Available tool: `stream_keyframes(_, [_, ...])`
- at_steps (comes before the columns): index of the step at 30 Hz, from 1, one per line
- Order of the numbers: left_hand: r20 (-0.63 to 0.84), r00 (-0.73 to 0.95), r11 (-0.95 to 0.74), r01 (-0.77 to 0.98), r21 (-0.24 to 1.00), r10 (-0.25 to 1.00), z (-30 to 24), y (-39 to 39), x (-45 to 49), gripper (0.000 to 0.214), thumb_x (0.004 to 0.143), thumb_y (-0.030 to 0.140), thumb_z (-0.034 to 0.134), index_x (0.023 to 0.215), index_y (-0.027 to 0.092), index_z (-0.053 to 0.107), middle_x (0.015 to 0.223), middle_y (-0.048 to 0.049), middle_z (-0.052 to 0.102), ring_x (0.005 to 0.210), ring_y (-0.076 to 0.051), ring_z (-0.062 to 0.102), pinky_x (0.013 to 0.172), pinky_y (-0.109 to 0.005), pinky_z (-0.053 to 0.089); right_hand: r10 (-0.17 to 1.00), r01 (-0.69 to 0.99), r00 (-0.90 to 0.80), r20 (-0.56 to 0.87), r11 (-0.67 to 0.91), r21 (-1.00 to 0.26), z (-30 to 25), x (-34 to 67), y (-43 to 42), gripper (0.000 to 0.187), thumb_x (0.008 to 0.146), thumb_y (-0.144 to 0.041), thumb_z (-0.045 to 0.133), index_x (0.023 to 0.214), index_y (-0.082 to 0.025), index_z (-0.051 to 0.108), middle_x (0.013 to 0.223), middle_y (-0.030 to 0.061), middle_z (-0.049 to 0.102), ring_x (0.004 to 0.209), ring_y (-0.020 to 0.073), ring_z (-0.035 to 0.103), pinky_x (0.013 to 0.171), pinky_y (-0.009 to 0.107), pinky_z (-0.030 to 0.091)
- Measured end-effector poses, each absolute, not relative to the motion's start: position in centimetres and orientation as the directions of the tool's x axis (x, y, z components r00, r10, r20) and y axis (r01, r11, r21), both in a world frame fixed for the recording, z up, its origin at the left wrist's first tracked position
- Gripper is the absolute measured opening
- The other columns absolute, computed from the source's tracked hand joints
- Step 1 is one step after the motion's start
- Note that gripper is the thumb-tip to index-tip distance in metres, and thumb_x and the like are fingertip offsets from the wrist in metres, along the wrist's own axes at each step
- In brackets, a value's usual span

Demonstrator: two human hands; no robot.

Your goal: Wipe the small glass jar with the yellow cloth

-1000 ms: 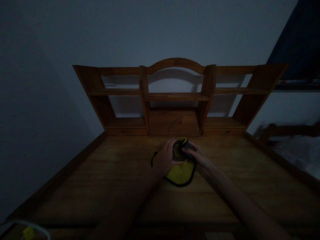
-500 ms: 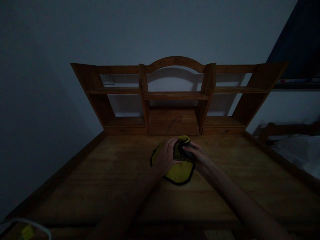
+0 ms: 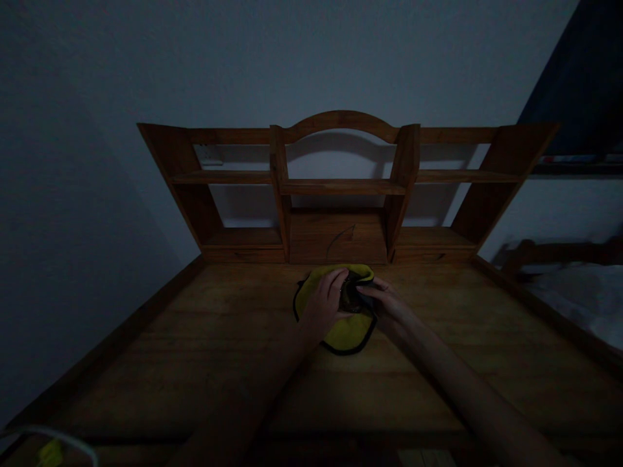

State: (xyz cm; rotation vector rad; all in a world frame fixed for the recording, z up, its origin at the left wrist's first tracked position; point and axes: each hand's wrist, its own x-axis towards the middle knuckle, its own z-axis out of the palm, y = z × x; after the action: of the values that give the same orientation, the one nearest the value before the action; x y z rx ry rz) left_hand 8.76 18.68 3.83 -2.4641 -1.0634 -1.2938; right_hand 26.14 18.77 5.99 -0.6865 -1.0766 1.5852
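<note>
A yellow cloth (image 3: 348, 334) with black edging and a grey underside lies on the wooden desk. My left hand (image 3: 324, 301) is closed around a dark, shiny object (image 3: 349, 295) over the middle of the cloth; in the dim light its kind is unclear. On the other side, my right hand (image 3: 387, 299) pinches the cloth's right part, folded up with the grey side showing, against that object. Part of the object is hidden by fingers and cloth.
Behind the hands stands a wooden shelf unit (image 3: 343, 188) with drawers (image 3: 428, 256) low at its sides. A pale cable (image 3: 58, 433) and a yellow item (image 3: 50, 453) are at the lower left. Raised edges (image 3: 535, 305) border the desk.
The cloth's far edge is spread wider behind my hands, and its near edge has drawn back slightly. My right hand has shifted a little; both hands keep their hold.
</note>
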Motion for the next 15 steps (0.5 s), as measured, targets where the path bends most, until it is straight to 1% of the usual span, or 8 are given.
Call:
stream_keyframes(3, [0.764, 0.380, -0.747, 0.635, 0.194, 0.521, 3.83, 18.70, 8.76, 0.087, 0.074, 0.033, 0.073, 0.141, 0.018, 0.022, 0.134, -0.0153, 0.046, 0.128, -0.028, 0.044, 0.104, -0.045, 0.043, 0.954, -0.450, -0.282, 0.101, -0.038, -0.892, 6.15, 26.06, 18.61, 0.035, 0.067, -0.022, 0.077, 0.101, -0.024, 0.069, 0.101, 0.0020, 0.071, 0.092, 0.0212, 0.065, 0.088, 0.035, 0.048])
stream_keyframes(5, [0.762, 0.373, -0.756, 0.615, 0.224, 0.529, 3.76, 18.73, 8.78, 0.086, 0.074, 0.034, 0.073, 0.141, 0.019, 0.022, 0.135, -0.0151, 0.045, 0.128, -0.028, 0.044, 0.105, -0.045, 0.042, 0.957, -0.451, -0.272, 0.096, -0.039, -0.892, 6.32, 25.98, 18.52, 0.036, 0.066, -0.022, 0.078, 0.100, -0.025, 0.069, 0.101, 0.0016, 0.070, 0.092, 0.0208, 0.064, 0.087, 0.034, 0.048])
stream_keyframes(10, [0.769, 0.330, -0.763, 0.573, 0.298, 0.548, 3.61, 18.63, 8.86, 0.085, 0.074, 0.034, 0.073, 0.141, 0.020, 0.023, 0.134, -0.0153, 0.044, 0.127, -0.027, 0.045, 0.105, -0.045, 0.042, 0.966, -0.446, -0.243, 0.093, -0.026, -0.895, 6.58, 25.88, 18.54, 0.036, 0.062, -0.021, 0.081, 0.096, -0.024, 0.070, 0.095, 0.0005, 0.071, 0.087, 0.0189, 0.065, 0.084, 0.031, 0.049])
stream_keyframes(15, [0.786, 0.332, -0.782, 0.554, 0.286, 0.522, 3.44, 18.70, 8.82, 0.090, 0.071, 0.037, 0.075, 0.141, 0.019, 0.022, 0.134, -0.0155, 0.044, 0.127, -0.028, 0.044, 0.105, -0.048, 0.042, 0.957, -0.420, -0.276, 0.088, -0.038, -0.907, 6.66, 26.13, 18.52, 0.037, 0.064, -0.021, 0.079, 0.100, -0.024, 0.069, 0.095, 0.0004, 0.070, 0.083, 0.0175, 0.065, 0.083, 0.030, 0.048])
